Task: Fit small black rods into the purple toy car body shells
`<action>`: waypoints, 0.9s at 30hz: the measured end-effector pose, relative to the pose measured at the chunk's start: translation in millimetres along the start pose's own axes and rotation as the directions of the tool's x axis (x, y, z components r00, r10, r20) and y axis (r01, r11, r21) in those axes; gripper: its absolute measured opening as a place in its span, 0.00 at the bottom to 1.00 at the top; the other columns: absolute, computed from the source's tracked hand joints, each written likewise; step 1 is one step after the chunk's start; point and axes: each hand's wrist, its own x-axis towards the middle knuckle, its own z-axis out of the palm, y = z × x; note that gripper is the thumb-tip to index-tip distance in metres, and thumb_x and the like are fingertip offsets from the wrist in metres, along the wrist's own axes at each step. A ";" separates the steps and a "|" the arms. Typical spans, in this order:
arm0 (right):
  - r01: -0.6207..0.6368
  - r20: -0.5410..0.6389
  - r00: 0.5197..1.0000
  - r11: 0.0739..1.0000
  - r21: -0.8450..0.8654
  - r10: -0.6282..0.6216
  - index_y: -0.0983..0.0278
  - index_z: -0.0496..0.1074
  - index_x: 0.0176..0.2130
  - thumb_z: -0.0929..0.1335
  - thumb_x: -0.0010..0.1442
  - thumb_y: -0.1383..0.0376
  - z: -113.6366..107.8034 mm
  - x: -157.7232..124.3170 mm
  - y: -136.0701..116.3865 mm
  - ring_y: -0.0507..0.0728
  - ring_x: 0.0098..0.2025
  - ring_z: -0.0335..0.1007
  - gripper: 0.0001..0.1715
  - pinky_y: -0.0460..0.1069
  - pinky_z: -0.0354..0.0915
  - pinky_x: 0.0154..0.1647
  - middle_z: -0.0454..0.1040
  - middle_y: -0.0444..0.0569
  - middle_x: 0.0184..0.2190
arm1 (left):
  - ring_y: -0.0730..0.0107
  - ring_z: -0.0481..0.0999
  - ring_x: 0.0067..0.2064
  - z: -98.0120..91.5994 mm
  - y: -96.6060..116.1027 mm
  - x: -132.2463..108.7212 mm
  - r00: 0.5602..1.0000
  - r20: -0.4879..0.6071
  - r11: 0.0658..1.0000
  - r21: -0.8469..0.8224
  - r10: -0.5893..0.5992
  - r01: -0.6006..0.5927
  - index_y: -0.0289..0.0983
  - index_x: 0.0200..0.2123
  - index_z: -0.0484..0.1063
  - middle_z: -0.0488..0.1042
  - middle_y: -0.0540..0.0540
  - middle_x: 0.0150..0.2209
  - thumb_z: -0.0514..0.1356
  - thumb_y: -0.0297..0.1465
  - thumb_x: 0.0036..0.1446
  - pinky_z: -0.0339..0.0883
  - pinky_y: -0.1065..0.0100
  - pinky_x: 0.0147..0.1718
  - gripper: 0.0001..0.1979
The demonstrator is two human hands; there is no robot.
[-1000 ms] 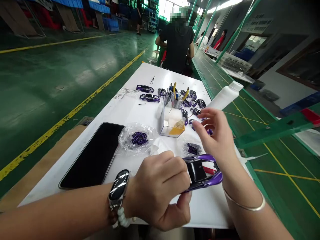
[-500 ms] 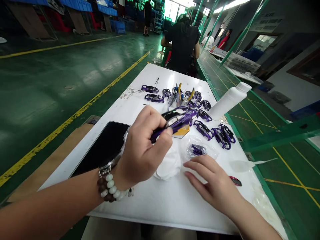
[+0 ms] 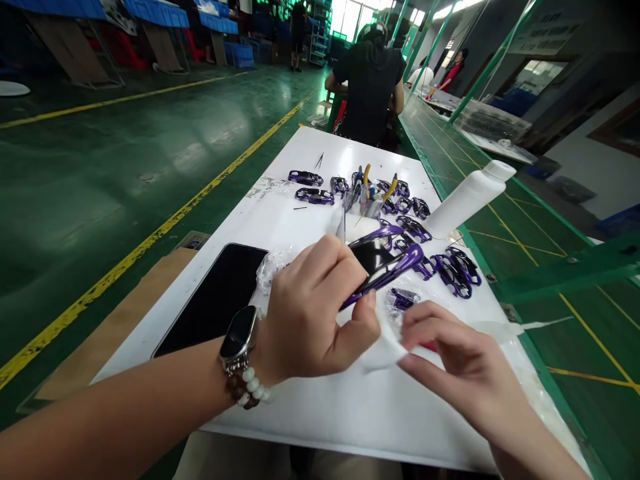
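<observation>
My left hand [image 3: 320, 310] is closed around a purple and black plastic part [image 3: 383, 260], holding it above the white table [image 3: 310, 413]. Between the thumb and fingers of my right hand [image 3: 457, 353] is the edge of a white cloth [image 3: 384, 350], raised off the table. Just beyond that hand lies a small purple piece in a clear plastic bag [image 3: 403, 298]. Several similar purple and black parts [image 3: 453, 273] rest farther back and to the right.
A black tablet [image 3: 213, 303] lies at the left, beside crumpled plastic [image 3: 273, 270]. Pliers [image 3: 390, 188] stand among the parts. A white bottle [image 3: 473, 199] leans at the right. Beyond the table sits a person in black [image 3: 367, 87].
My left hand has moved right with the purple part. My right hand has closed on the cloth's edge and lifted it from the table.
</observation>
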 end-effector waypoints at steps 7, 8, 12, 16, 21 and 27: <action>-0.305 -0.103 0.803 0.554 0.774 0.586 0.63 0.79 0.30 0.78 0.48 0.56 7.2 -28.7 -5.7 0.52 0.24 0.67 0.14 0.45 0.68 0.26 0.73 0.49 0.23 | 0.65 0.64 0.28 14.7 1.4 -18.7 0.949 0.019 0.947 0.065 0.314 -0.314 0.36 0.31 0.68 0.69 0.46 0.29 0.56 0.24 0.52 0.61 0.62 0.22 0.02; -0.302 -0.104 0.780 0.517 0.801 0.617 0.63 0.80 0.29 0.79 0.45 0.57 13.7 -25.5 -9.3 0.50 0.22 0.65 0.14 0.43 0.66 0.24 0.72 0.48 0.21 | 0.65 0.64 0.28 15.8 2.2 -20.9 0.940 0.040 0.938 0.074 0.338 -0.340 0.35 0.31 0.69 0.70 0.46 0.30 0.57 0.25 0.52 0.60 0.62 0.21 0.03; -0.237 -0.144 0.759 0.475 0.848 0.635 0.61 0.81 0.28 0.80 0.43 0.59 35.3 -11.0 -24.4 0.48 0.21 0.64 0.12 0.41 0.65 0.23 0.71 0.46 0.18 | 0.65 0.66 0.28 17.1 4.9 -24.9 0.915 0.083 0.910 0.096 0.396 -0.403 0.36 0.32 0.70 0.71 0.47 0.28 0.56 0.26 0.53 0.60 0.63 0.20 0.04; -0.161 -0.135 0.765 0.391 0.906 0.629 0.62 0.80 0.26 0.80 0.44 0.59 47.3 -7.3 -29.9 0.49 0.21 0.67 0.12 0.42 0.68 0.25 0.73 0.47 0.19 | 0.66 0.65 0.27 17.5 5.3 -25.3 0.917 0.095 0.910 0.118 0.388 -0.397 0.36 0.32 0.70 0.71 0.48 0.27 0.56 0.26 0.53 0.62 0.62 0.21 0.04; -0.105 -0.145 0.756 0.337 0.936 0.639 0.61 0.80 0.26 0.80 0.45 0.62 57.0 -7.3 -29.9 0.49 0.21 0.68 0.08 0.42 0.68 0.23 0.72 0.45 0.19 | 0.68 0.63 0.25 15.7 7.1 -24.0 0.896 0.141 0.889 0.134 0.420 -0.438 0.36 0.30 0.70 0.70 0.48 0.27 0.58 0.27 0.54 0.58 0.63 0.18 0.02; -0.128 -0.187 0.659 0.354 0.927 0.728 0.62 0.77 0.22 0.81 0.39 0.61 63.4 -7.8 -30.1 0.48 0.19 0.64 0.14 0.42 0.65 0.21 0.71 0.44 0.18 | 0.66 0.63 0.26 14.8 11.8 -22.0 0.893 0.192 0.891 0.133 0.406 -0.434 0.38 0.29 0.69 0.71 0.50 0.28 0.61 0.28 0.50 0.57 0.63 0.17 0.02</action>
